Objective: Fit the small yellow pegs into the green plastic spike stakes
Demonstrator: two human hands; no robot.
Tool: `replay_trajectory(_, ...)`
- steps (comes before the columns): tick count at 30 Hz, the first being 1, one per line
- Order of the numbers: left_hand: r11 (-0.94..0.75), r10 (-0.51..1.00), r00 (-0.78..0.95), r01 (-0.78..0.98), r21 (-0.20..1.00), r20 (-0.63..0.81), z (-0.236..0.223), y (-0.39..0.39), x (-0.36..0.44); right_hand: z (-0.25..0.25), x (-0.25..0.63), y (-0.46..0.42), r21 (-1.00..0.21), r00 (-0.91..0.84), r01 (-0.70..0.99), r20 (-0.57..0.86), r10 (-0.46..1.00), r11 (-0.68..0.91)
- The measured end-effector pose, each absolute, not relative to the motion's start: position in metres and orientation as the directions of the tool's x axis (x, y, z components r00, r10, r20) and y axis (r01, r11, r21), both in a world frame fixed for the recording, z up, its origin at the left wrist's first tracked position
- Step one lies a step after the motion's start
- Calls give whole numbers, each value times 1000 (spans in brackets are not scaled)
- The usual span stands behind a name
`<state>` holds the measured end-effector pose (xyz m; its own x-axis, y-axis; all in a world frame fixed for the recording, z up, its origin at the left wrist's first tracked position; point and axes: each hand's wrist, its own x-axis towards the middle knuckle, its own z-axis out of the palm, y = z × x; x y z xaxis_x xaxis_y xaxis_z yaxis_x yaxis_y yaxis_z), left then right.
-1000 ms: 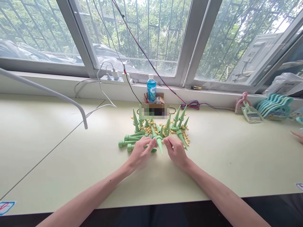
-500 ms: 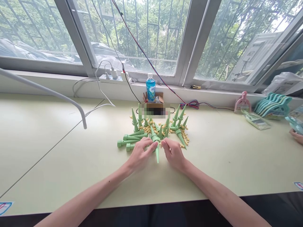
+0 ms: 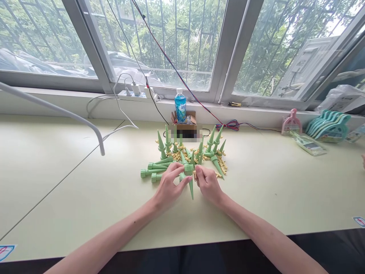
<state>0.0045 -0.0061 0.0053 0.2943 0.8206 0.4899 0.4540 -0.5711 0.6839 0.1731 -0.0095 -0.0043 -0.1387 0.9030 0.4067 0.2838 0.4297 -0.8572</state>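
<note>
Between my two hands is a green cone-shaped watering spike, its narrow tip pointing down toward me. My left hand grips its collar between fingers and thumb. My right hand is closed in a pinch on a small yellow valve at the spike's right side; the fingers hide most of it. Just beyond my hands, several green spikes stand upright among a scatter of loose yellow valves. More green spikes lie on their sides left of my left hand.
A blue bottle stands in a small cardboard box by the window. Coiled cable, a pink dustpan-like item and teal ones lie farther right. A white tube hangs over the left. Another person's fingers show at the right edge.
The held spike has turned slightly, its tip shifting down and right, and my left fingers have moved up on its collar. The other person's hand and a light-blue item moved away at right.
</note>
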Motion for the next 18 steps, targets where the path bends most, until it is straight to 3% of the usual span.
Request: replay_trajectory(18, -582, 813, 303, 447, 679, 497, 10, -4, 5, -7, 175, -7, -917, -134, 193, 327, 935, 349)
